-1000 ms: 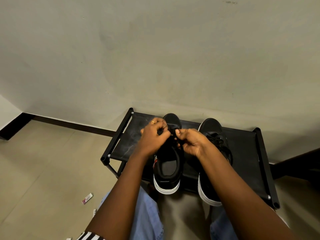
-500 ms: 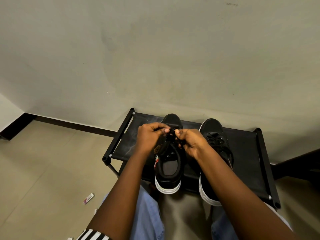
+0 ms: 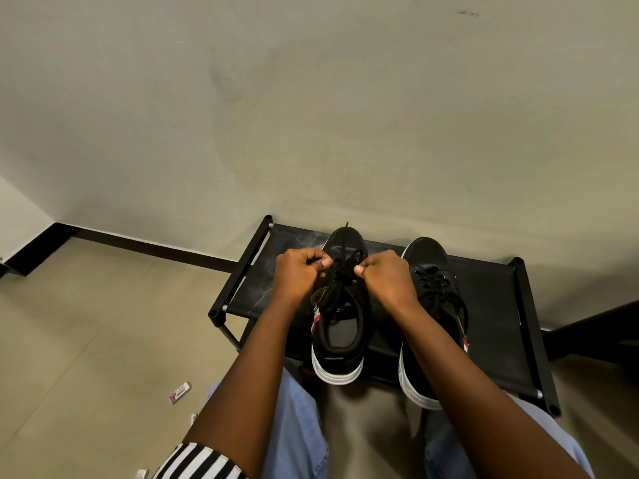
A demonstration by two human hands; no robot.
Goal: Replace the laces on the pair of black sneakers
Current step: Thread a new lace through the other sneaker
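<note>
On the low black rack (image 3: 491,305) by the wall stand two black sneakers with white soles, side by side, toes toward the wall. The left sneaker (image 3: 340,326) has a black lace (image 3: 340,278) crossing over its top. One thin end of the lace sticks out past the toe. A small tag hangs on its left side, brown at the top and red and white lower down.

The left hand (image 3: 301,271) is curled tight beside the lace holes, with the thumb pressed to the fingers. The right hand (image 3: 389,274) is curled the same way on the other side. The lace runs between the two fists. Each hand seems to pinch a bit of lace, but the lace is dark and thin, so the exact spot under the fingers is hard to see.

The right sneaker (image 3: 432,288) sits just beside the right hand and is partly hidden by that arm. It has black laces too, and a red and white tag (image 3: 463,335) hangs on its right side.

Both heels stick out over the front edge of the rack. Below them are knees in light blue jeans (image 3: 297,426). A black and white striped sleeve (image 3: 200,461) shows at the bottom. A small pink and white wrapper (image 3: 179,393) lies on the tan floor (image 3: 86,340), well apart from the rack. A dark strip (image 3: 155,248) runs along the bottom of the pale wall (image 3: 311,98)
</note>
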